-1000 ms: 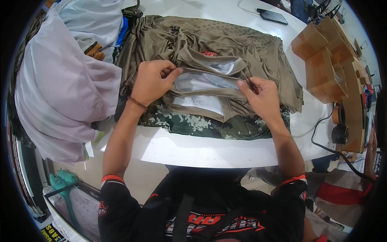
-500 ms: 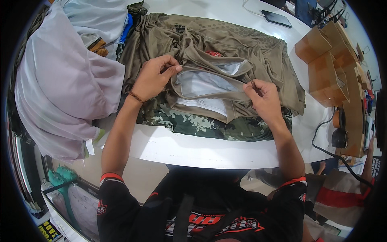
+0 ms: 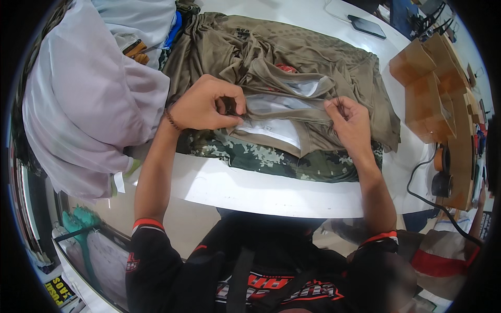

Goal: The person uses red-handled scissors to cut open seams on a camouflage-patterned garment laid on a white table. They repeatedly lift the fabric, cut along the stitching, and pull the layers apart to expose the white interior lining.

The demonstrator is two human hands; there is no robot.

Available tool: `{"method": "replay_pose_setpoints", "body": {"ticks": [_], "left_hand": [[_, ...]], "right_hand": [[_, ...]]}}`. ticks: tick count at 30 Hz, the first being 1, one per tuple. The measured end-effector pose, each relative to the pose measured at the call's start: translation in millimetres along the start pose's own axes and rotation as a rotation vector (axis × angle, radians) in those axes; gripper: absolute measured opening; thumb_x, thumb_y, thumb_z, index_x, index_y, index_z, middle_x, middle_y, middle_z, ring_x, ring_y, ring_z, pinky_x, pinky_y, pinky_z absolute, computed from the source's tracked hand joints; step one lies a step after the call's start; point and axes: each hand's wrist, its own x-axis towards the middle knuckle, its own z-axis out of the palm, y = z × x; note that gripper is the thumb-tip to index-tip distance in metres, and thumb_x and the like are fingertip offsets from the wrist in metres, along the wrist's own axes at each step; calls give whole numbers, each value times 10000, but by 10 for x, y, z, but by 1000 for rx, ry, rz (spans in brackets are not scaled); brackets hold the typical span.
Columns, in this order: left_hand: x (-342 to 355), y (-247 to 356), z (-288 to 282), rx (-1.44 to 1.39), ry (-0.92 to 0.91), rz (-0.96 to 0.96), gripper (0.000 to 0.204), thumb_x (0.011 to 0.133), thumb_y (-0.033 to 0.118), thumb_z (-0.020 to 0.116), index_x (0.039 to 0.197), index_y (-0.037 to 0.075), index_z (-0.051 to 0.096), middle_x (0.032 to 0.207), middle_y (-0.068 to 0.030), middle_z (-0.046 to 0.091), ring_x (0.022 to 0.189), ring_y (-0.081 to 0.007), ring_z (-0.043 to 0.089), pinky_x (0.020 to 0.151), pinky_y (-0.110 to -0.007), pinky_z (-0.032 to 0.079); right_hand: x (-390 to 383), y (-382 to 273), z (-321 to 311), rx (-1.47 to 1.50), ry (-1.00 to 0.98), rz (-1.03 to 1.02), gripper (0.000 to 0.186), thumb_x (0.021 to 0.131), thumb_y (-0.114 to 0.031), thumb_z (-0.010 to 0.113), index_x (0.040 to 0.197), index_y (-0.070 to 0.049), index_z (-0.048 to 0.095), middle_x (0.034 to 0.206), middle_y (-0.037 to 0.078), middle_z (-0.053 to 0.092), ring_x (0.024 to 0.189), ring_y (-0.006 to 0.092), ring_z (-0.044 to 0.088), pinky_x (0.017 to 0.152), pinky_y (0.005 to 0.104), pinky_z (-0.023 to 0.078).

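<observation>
Several shiny olive-brown shirts [image 3: 209, 57] lie stacked on the table, their white-lined V-neck collars overlapping towards me. My left hand [image 3: 209, 104], a beaded bracelet at its wrist, is closed with thumb and fingers curled at the left side of the nearer collars. My right hand [image 3: 352, 120] pinches the fabric at the right side of the same neck opening. Under the shirts, a green camouflage-patterned garment [image 3: 276, 161] shows along the near edge. A red patch [image 3: 286, 69] shows just beyond the collars.
White cloth garments [image 3: 88, 99] are heaped at the left, hanging over the table's front edge. A phone [image 3: 367, 26] with a cable lies at the far right. Cardboard boxes [image 3: 428, 94], tape rolls [image 3: 442, 172] and a black cord [image 3: 412, 182] stand or run along the right side of the white table [image 3: 250, 195].
My left hand has moved down and right along the collar, its fingers curling in, and the neck opening looks narrower. My right hand keeps its pinch. The whole view has shifted slightly.
</observation>
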Motion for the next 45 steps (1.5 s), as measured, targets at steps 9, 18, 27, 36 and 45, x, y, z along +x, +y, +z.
{"method": "replay_pose_setpoints", "body": {"ticks": [9,18,27,36,45], "left_hand": [[66,7,96,219,102,132,255,747,63,881,983,86,786,936,-34,696,809,-176,676,653,-274,541],[78,-76,147,174,158,133,149,796,-30,792,912,44,735,893,-58,676,771,-195,664,692,-307,525],[28,26,67,200,62,164,279,731,130,882,954,65,729,889,-70,642,850,-236,643,754,-339,525],[78,-190,195,146,50,143,172,748,119,856,907,83,801,880,-82,665,927,-279,664,803,-399,529],[105,-175,129,-3,133,26,133,810,-108,650,902,-15,628,900,-115,685,890,-256,695,800,-364,536]], "right_hand": [[5,34,-14,-53,-2,-28,142,983,-119,708,947,19,701,675,-85,577,601,-24,422,530,198,294],[26,45,-3,-54,-7,-34,124,977,-102,713,959,20,696,689,-91,576,603,-25,427,538,189,297],[11,-53,17,23,-39,-3,112,978,-96,723,1000,5,679,752,-87,592,643,-29,435,564,179,294],[-83,-243,50,97,-43,-111,275,1017,-79,656,1263,24,590,835,-31,591,670,7,480,588,169,367],[-187,-647,613,9,-402,-384,438,1041,-99,621,1454,7,521,937,6,626,726,44,544,646,197,440]]}}
